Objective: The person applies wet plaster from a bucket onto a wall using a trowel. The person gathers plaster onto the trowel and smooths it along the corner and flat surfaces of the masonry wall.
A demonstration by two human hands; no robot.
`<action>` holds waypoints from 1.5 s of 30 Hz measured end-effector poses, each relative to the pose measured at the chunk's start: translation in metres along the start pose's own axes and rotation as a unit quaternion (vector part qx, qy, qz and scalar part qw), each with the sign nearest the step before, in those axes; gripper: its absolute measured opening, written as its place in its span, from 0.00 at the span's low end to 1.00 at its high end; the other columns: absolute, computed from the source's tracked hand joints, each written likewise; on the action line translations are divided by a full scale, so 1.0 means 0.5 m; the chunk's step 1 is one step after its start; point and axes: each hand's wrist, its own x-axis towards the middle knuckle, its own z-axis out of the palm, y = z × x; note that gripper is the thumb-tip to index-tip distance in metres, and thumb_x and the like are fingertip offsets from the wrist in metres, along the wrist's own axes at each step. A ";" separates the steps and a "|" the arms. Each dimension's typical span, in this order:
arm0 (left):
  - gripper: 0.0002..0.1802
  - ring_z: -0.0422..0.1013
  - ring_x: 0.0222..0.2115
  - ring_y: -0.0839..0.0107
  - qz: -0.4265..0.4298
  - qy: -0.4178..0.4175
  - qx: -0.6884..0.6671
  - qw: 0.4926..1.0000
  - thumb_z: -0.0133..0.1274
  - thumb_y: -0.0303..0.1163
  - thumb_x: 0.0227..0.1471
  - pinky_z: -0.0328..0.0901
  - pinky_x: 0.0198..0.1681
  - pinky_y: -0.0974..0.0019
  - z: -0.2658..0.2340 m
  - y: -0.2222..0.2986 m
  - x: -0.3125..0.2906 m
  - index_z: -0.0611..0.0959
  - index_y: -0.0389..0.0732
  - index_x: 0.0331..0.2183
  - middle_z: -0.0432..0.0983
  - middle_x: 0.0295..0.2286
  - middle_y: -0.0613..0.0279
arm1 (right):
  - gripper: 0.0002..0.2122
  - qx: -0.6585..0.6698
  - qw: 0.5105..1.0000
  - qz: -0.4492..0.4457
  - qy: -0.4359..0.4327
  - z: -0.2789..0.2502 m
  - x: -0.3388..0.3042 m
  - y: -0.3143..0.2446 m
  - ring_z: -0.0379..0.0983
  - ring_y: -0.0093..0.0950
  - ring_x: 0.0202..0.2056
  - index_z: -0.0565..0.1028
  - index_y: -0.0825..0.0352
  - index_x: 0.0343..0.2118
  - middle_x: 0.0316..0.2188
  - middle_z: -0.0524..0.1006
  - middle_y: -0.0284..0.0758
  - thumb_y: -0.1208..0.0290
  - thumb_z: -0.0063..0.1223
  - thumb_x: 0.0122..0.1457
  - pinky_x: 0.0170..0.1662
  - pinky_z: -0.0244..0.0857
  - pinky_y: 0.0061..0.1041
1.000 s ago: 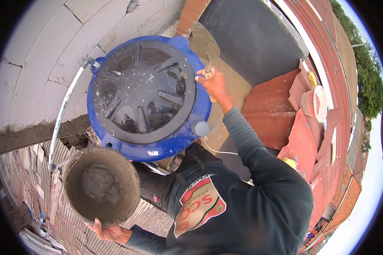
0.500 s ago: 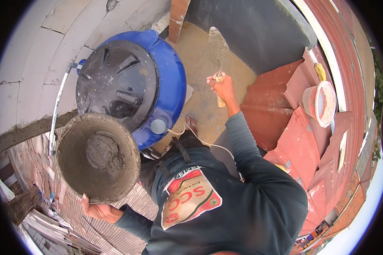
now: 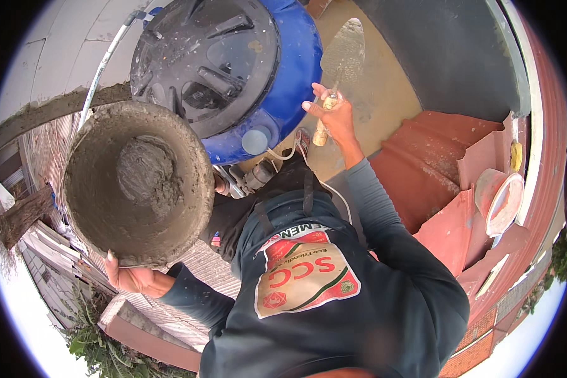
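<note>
My left hand (image 3: 135, 278) supports a mortar-crusted bucket (image 3: 85, 211) from its near lower side, thumb up against the wall. The bucket tilts toward me, and a mound of wet grey mortar (image 3: 148, 170) lies inside. To the right, my right hand (image 3: 338, 118) holds a pointing trowel (image 3: 344, 53) by its wooden handle, blade pointing away. Its thumb and some fingers stick out loosely from the handle. A thin smear of wet mortar coats the blade. The trowel and the bucket are well apart.
A blue water tank (image 3: 299, 69) with a black lid (image 3: 214, 50) stands just beyond the bucket. A white pipe (image 3: 107, 66) runs beside it along a block wall (image 3: 44, 69). Red metal sheets (image 3: 422, 164) and a white pail (image 3: 504, 205) are on the right.
My view has shifted, and the bucket now appears larger and higher. My right-hand fingers have loosened around the trowel handle. The mortar still lies in the bucket.
</note>
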 end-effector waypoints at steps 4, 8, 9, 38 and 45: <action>0.25 0.69 0.54 0.52 -0.030 -0.015 -0.015 0.999 0.50 0.19 0.46 0.58 0.62 0.42 -0.006 -0.003 -0.026 0.78 0.26 0.49 0.76 0.51 0.43 | 0.20 0.029 0.998 -0.045 0.025 0.077 0.037 0.012 0.72 0.32 0.55 0.70 0.69 0.36 0.56 0.74 0.47 0.73 0.75 0.48 0.56 0.68 0.31; 0.25 0.69 0.54 0.51 -0.009 0.051 -0.012 0.999 0.51 0.19 0.45 0.57 0.63 0.42 -0.054 -0.010 -0.048 0.78 0.25 0.49 0.75 0.51 0.43 | 0.16 0.054 0.998 0.013 0.037 0.091 0.049 0.016 0.72 0.27 0.53 0.71 0.68 0.35 0.55 0.75 0.43 0.73 0.71 0.53 0.54 0.66 0.25; 0.26 0.69 0.54 0.51 -0.007 0.068 -0.012 0.998 0.51 0.19 0.44 0.57 0.63 0.42 -0.063 -0.013 -0.047 0.78 0.25 0.49 0.75 0.52 0.43 | 0.15 0.045 0.997 0.032 0.044 0.093 0.053 0.020 0.72 0.26 0.53 0.71 0.68 0.35 0.55 0.76 0.43 0.73 0.71 0.53 0.54 0.66 0.25; 0.31 0.69 0.55 0.54 -0.018 0.013 -0.082 0.996 0.49 0.17 0.47 0.58 0.63 0.47 -0.102 -0.088 0.001 0.73 0.27 0.56 0.73 0.54 0.44 | 0.10 -0.030 0.999 -0.005 0.038 0.107 -0.012 -0.023 0.71 0.20 0.48 0.69 0.63 0.32 0.52 0.79 0.35 0.69 0.60 0.63 0.54 0.65 0.24; 0.30 0.66 0.57 0.53 -0.049 -0.067 -0.096 0.992 0.50 0.18 0.48 0.54 0.65 0.44 -0.029 -0.054 0.039 0.73 0.27 0.56 0.72 0.55 0.43 | 0.10 0.000 1.000 -0.012 0.025 0.052 -0.046 -0.024 0.72 0.22 0.47 0.69 0.64 0.31 0.50 0.79 0.38 0.69 0.60 0.63 0.52 0.67 0.26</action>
